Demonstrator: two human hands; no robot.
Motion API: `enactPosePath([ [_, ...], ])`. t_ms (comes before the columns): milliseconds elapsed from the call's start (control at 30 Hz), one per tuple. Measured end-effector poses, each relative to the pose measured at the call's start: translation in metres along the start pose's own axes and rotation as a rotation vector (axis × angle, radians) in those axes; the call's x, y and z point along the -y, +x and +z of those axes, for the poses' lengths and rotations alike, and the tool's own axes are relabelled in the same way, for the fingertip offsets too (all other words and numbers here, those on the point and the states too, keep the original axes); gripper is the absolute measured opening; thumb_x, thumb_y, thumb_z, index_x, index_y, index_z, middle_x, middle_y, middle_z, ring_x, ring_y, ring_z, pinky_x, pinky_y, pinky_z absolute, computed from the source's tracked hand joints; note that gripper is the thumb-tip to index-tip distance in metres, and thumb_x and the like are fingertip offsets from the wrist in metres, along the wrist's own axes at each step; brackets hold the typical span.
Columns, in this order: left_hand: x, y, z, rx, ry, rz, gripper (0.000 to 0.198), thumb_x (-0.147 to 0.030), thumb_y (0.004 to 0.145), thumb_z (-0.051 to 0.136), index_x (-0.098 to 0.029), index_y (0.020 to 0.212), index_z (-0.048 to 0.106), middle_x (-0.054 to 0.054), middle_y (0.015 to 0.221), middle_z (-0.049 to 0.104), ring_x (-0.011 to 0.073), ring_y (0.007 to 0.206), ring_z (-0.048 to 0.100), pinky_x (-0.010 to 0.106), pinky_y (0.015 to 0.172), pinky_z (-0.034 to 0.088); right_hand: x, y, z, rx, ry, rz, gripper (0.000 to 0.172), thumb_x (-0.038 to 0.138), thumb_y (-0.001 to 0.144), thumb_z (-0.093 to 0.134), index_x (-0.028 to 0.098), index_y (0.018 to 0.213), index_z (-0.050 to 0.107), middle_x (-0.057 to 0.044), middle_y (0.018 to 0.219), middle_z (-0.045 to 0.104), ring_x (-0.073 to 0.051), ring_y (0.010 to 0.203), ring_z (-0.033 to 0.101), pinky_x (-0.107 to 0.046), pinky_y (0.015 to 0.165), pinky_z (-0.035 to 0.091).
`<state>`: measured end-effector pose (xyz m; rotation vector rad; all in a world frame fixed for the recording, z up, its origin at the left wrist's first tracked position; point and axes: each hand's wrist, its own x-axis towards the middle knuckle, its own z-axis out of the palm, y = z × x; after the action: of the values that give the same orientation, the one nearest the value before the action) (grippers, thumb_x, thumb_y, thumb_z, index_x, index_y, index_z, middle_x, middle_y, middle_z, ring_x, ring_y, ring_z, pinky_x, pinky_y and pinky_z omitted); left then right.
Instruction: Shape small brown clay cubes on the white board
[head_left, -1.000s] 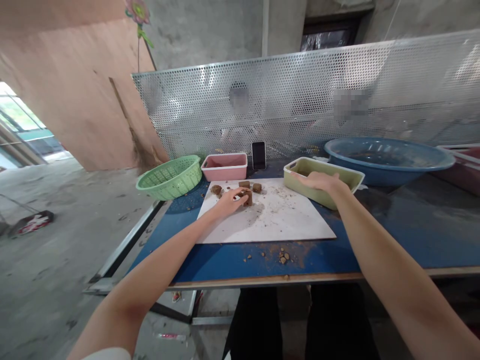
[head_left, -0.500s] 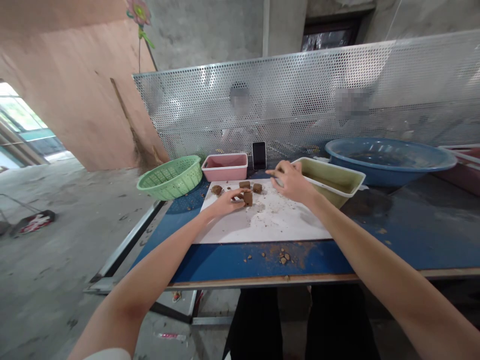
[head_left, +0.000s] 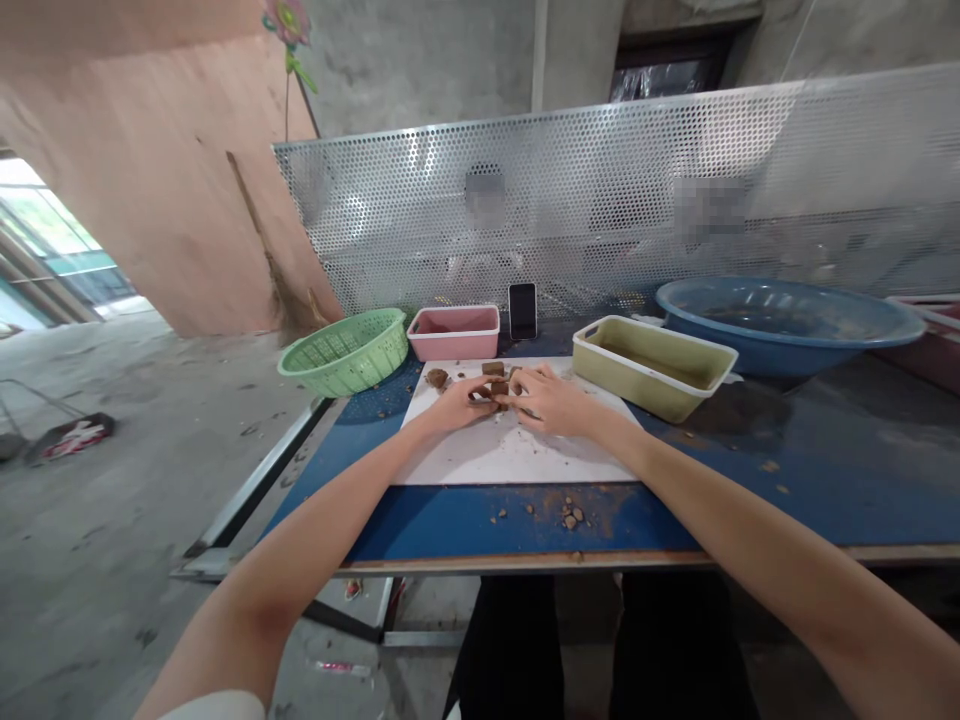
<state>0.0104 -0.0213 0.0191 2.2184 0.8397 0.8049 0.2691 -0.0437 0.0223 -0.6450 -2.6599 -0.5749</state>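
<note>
Where the two hands meet at the far end of the white board point(head_left: 517, 455), the left hand point(head_left: 459, 402) pinches a brown block point(head_left: 499, 388) and the right hand point(head_left: 553, 402) lays its fingertips against it; whether it grips cannot be told. More brown pieces point(head_left: 493, 368) lie just beside. Beyond the board, the bench point(head_left: 450, 520) carries a green basket point(head_left: 345, 352), a pink tub point(head_left: 454, 333), a phone point(head_left: 522, 310) and an olive tray point(head_left: 652, 368).

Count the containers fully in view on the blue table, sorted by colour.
Green basket: 1
Pink tub: 1
Yellow-green tub: 1
Blue basin: 1
Total: 4
</note>
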Motion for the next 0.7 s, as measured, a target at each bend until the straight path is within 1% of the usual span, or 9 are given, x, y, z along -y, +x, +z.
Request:
enactPosePath([
  [67,0.0025,0.0006,0.0009,-0.014,0.002,-0.009,0.054,-0.034,0.091,0.072,-0.016,0.141,0.067,0.015,0.13,0.077,0.0231,0.104,0.074,0.036,0.091,0.059,0.0006,0.0,-0.0005,-0.011,0.04,-0.003,0.039,0.029,0.111,0.044,0.02,0.136,0.073,-0.018,0.121,0.064,-0.032,0.111,0.057,-0.049,0.097,0.043],
  [200,0.0038,0.0012,0.0021,-0.019,-0.017,-0.008,0.053,-0.036,0.091,0.072,-0.017,0.14,0.069,0.013,0.128,0.079,0.0234,0.104,0.075,0.034,0.091,0.059,0.0039,0.0015,0.0012,-0.036,0.079,0.056,0.044,0.032,0.112,0.042,0.016,0.144,0.068,-0.018,0.117,0.065,-0.031,0.106,0.057,-0.05,0.094,0.045],
  [300,0.0034,0.0015,0.0025,-0.023,-0.013,-0.009,0.053,-0.035,0.089,0.073,-0.018,0.14,0.07,0.013,0.128,0.079,0.0237,0.104,0.074,0.035,0.09,0.06,0.006,0.003,0.0031,-0.03,0.114,0.051,0.041,0.032,0.112,0.043,0.017,0.136,0.073,-0.018,0.116,0.064,-0.031,0.107,0.057,-0.049,0.096,0.044],
  [433,0.0052,0.0019,0.003,-0.031,-0.014,0.008,0.052,-0.035,0.09,0.073,-0.018,0.139,0.071,0.013,0.125,0.079,0.0236,0.103,0.074,0.035,0.092,0.059,0.0054,0.0033,0.0025,-0.033,0.078,0.07,0.046,0.031,0.112,0.041,0.017,0.147,0.066,-0.018,0.117,0.064,-0.032,0.108,0.057,-0.05,0.096,0.043],
  [467,0.0058,0.002,0.003,-0.033,-0.015,0.007,0.053,-0.035,0.09,0.073,-0.018,0.139,0.071,0.013,0.125,0.08,0.0234,0.102,0.074,0.035,0.091,0.06,0.0048,0.0031,0.0017,-0.025,0.063,0.068,0.046,0.031,0.111,0.041,0.017,0.147,0.067,-0.018,0.117,0.064,-0.033,0.108,0.057,-0.05,0.095,0.042],
  [567,0.007,0.0019,0.003,-0.034,-0.003,-0.008,0.055,-0.034,0.089,0.072,-0.017,0.142,0.07,0.014,0.125,0.079,0.0229,0.1,0.074,0.035,0.089,0.06,0.0033,0.0022,-0.0007,0.007,0.057,0.041,0.042,0.029,0.11,0.042,0.019,0.137,0.073,-0.019,0.119,0.064,-0.033,0.109,0.057,-0.051,0.095,0.042],
  [600,0.007,0.0018,0.003,-0.035,0.002,-0.01,0.055,-0.034,0.089,0.072,-0.017,0.142,0.07,0.014,0.125,0.079,0.0229,0.099,0.074,0.036,0.089,0.06,0.0029,0.002,-0.0011,0.012,0.059,0.036,0.042,0.029,0.11,0.042,0.019,0.137,0.073,-0.019,0.12,0.064,-0.033,0.11,0.058,-0.051,0.096,0.043],
  [700,0.0066,0.0018,0.0032,-0.031,-0.007,-0.009,0.053,-0.034,0.09,0.071,-0.016,0.14,0.07,0.014,0.123,0.08,0.0231,0.1,0.075,0.036,0.091,0.059,0.002,0.0015,-0.0005,0.007,0.042,0.051,0.046,0.031,0.11,0.043,0.018,0.147,0.066,-0.02,0.122,0.064,-0.034,0.111,0.058,-0.052,0.097,0.043],
])
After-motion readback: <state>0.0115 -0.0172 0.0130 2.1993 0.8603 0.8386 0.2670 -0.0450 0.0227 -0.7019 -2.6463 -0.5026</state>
